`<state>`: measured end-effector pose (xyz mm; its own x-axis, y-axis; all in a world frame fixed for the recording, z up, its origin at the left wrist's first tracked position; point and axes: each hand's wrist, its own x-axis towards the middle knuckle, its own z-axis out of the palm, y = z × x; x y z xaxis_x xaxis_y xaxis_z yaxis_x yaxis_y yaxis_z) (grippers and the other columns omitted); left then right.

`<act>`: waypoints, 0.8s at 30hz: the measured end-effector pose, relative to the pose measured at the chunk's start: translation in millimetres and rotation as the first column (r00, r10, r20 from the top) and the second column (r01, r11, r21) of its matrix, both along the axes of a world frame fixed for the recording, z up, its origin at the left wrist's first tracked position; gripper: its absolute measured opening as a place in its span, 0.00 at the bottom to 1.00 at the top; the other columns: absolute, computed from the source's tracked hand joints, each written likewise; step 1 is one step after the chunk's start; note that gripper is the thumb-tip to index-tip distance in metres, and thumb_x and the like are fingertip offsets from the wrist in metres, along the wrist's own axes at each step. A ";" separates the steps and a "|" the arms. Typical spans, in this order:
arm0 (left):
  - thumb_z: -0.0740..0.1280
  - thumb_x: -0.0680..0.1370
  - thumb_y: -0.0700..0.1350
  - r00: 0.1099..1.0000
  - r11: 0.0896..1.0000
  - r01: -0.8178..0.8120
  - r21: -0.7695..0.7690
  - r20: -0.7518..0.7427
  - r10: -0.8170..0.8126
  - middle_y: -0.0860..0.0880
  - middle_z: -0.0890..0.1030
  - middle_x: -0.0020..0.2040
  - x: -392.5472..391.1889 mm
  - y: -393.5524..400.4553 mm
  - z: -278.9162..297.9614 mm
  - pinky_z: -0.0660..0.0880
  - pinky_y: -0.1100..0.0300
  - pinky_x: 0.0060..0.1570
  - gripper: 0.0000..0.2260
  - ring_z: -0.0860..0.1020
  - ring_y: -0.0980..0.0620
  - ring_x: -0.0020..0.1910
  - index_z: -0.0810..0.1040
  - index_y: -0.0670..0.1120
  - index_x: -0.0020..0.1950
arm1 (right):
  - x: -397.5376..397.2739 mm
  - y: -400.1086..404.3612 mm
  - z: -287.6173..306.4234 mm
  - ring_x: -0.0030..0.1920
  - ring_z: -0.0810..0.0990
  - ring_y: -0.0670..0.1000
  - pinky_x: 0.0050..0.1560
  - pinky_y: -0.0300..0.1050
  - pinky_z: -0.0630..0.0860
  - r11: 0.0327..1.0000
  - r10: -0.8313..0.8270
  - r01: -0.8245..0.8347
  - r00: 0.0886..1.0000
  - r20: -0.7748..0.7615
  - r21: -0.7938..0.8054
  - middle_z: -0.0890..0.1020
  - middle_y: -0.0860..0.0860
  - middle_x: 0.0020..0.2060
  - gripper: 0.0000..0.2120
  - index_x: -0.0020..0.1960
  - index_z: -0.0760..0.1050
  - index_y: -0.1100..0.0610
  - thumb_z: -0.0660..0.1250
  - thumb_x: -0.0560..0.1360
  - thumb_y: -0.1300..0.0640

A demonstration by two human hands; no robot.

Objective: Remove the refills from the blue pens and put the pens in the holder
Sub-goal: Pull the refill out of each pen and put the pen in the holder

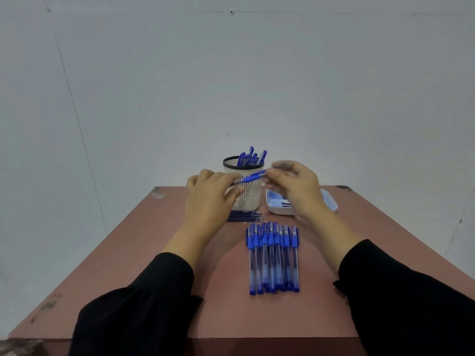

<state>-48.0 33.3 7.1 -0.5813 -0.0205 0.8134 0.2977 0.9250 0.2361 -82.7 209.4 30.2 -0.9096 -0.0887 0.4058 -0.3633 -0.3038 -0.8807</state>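
Observation:
I hold one blue pen (pixel 250 178) level in front of the white mesh holder (pixel 248 199). My left hand (pixel 209 199) grips its barrel end, and my right hand (pixel 295 186) pinches its tip end. Several blue pens (pixel 253 158) stand in the holder. A row of several capped blue pens (pixel 273 258) lies on the table nearer to me. Several dark refills (pixel 245 216) lie side by side at the foot of the holder.
A shallow white tray (pixel 279 210) with small blue parts sits right of the holder, partly hidden by my right hand. The reddish-brown table (pixel 128 265) ends at a pale wall behind the holder. Black sleeves cover both forearms.

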 end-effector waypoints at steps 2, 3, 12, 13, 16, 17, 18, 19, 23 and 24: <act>0.65 0.77 0.54 0.997 0.995 -0.059 0.077 0.046 0.055 0.56 0.79 0.56 -3.6 -9.0 -1.6 0.56 0.57 0.58 0.17 0.69 0.53 0.57 0.74 0.53 0.65 | -4.6 7.9 12.7 0.36 0.83 0.50 0.43 0.40 0.81 0.985 -0.136 0.131 0.990 -0.034 -0.108 0.83 0.56 0.38 0.06 0.46 0.76 0.60 0.69 0.73 0.69; 0.65 0.77 0.54 0.994 0.988 -0.084 0.126 0.075 0.075 0.55 0.78 0.58 -6.4 -13.2 -2.4 0.56 0.56 0.60 0.19 0.68 0.53 0.59 0.73 0.52 0.67 | -7.1 12.8 21.7 0.36 0.83 0.50 0.43 0.40 0.81 0.968 -0.207 0.195 0.976 -0.063 -0.160 0.82 0.56 0.39 0.07 0.46 0.76 0.59 0.69 0.73 0.69; 0.69 0.68 0.65 0.932 0.843 -0.117 0.525 0.351 -0.089 0.45 0.68 0.69 -47.6 13.4 -2.4 0.56 0.47 0.70 0.43 0.57 0.45 0.72 0.54 0.50 0.76 | -49.3 0.8 83.9 0.36 0.82 0.47 0.42 0.39 0.78 0.854 -0.441 0.508 0.821 -0.363 0.111 0.82 0.52 0.37 0.05 0.45 0.78 0.56 0.69 0.72 0.64; 0.70 0.68 0.65 0.929 0.853 -0.108 0.511 0.357 -0.097 0.46 0.70 0.68 -51.1 15.9 -3.8 0.56 0.47 0.69 0.43 0.59 0.45 0.71 0.54 0.50 0.76 | -53.0 -6.2 83.3 0.36 0.82 0.47 0.41 0.38 0.78 0.851 -0.407 0.496 0.831 -0.379 0.172 0.82 0.52 0.37 0.05 0.46 0.78 0.56 0.69 0.72 0.64; 0.71 0.69 0.61 0.941 0.868 -0.068 0.491 0.321 -0.108 0.49 0.75 0.62 -57.2 17.1 -7.1 0.58 0.51 0.63 0.37 0.65 0.45 0.66 0.58 0.52 0.72 | -58.5 -25.1 75.9 0.37 0.81 0.46 0.44 0.38 0.78 0.801 -0.293 0.458 0.862 -0.414 0.386 0.83 0.52 0.39 0.05 0.49 0.80 0.59 0.69 0.73 0.64; 0.72 0.69 0.59 0.944 0.869 -0.062 0.492 0.312 -0.109 0.50 0.76 0.61 -58.0 16.3 -8.1 0.58 0.51 0.62 0.36 0.66 0.45 0.65 0.59 0.53 0.71 | -59.9 -30.2 71.8 0.39 0.81 0.47 0.47 0.39 0.78 0.768 -0.255 0.451 0.867 -0.427 0.455 0.83 0.52 0.41 0.05 0.50 0.81 0.59 0.69 0.74 0.63; 0.72 0.70 0.58 0.947 0.868 -0.061 0.492 0.304 -0.106 0.50 0.76 0.61 -58.1 15.6 -9.0 0.58 0.51 0.62 0.36 0.66 0.45 0.65 0.59 0.53 0.71 | -61.7 -34.5 67.2 0.43 0.80 0.47 0.51 0.42 0.77 0.713 -0.228 0.463 0.863 -0.450 0.527 0.83 0.51 0.43 0.06 0.50 0.81 0.57 0.68 0.75 0.61; 0.72 0.70 0.58 0.949 0.867 -0.061 0.495 0.298 -0.104 0.49 0.77 0.61 -58.5 14.9 -9.7 0.59 0.51 0.62 0.35 0.67 0.45 0.65 0.59 0.52 0.72 | -63.1 -38.3 62.5 0.48 0.80 0.49 0.55 0.45 0.74 0.625 -0.211 0.500 0.848 -0.486 0.600 0.83 0.49 0.45 0.07 0.50 0.82 0.55 0.66 0.76 0.59; 0.72 0.69 0.58 0.951 0.849 -0.056 0.526 0.286 -0.114 0.49 0.77 0.60 -57.8 13.5 -9.7 0.61 0.48 0.64 0.35 0.69 0.45 0.64 0.60 0.53 0.72 | -67.8 -43.9 48.7 0.59 0.72 0.54 0.53 0.49 0.63 0.273 -0.175 0.642 0.766 -0.619 0.717 0.82 0.47 0.54 0.14 0.55 0.81 0.48 0.57 0.80 0.53; 0.71 0.69 0.58 0.950 0.848 -0.060 0.526 0.292 -0.114 0.49 0.77 0.60 -58.3 13.0 -10.0 0.62 0.48 0.64 0.35 0.69 0.45 0.64 0.60 0.53 0.72 | -67.7 -42.8 47.3 0.59 0.71 0.54 0.52 0.49 0.62 0.239 -0.172 0.651 0.759 -0.628 0.721 0.81 0.48 0.56 0.15 0.56 0.81 0.47 0.56 0.81 0.52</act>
